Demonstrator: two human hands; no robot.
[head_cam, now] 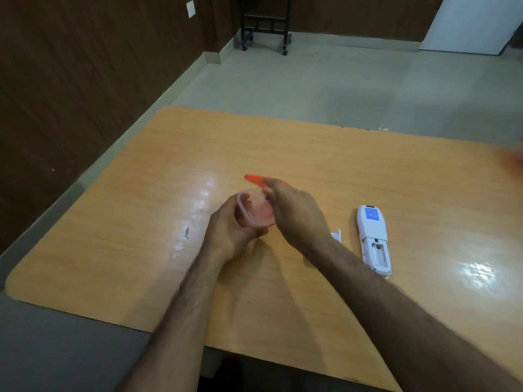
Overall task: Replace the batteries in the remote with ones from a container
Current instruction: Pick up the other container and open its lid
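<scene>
A small clear plastic container (256,212) is tilted above the middle of the table, gripped from the left by my left hand (229,224). My right hand (294,210) reaches over its open mouth, with an orange lid (254,179) at its fingertips. The image is blurred, so I cannot tell what lies inside the container. A white remote (373,239) lies face down to the right, its battery bay open and empty. Its white battery cover (336,236) peeks out beside my right wrist.
The wooden table (141,222) has a small dark mark (186,232) to the left of my hands. A black wheeled stand (264,29) is on the floor far behind. A blurred reddish shape (518,159) shows at the right edge.
</scene>
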